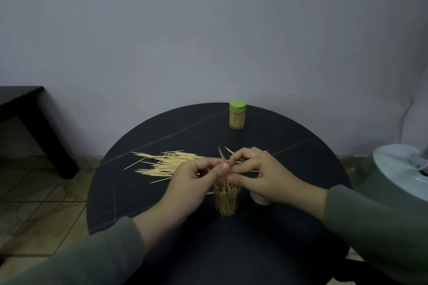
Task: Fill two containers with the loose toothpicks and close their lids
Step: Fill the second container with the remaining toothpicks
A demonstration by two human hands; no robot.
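Observation:
A clear open container, partly filled with upright toothpicks, stands near the front of the round black table. Just above its mouth, my left hand and my right hand meet, both pinching a small bunch of toothpicks that points up and down into the container. Left of my hands a pile of loose toothpicks lies on the table. A second container, full and shut with a green lid, stands at the table's far edge. A white lid lies under my right wrist, partly hidden.
A dark low table stands at the left by the wall. A pale green and white appliance sits close at the right edge of the table. Tiled floor shows at the lower left.

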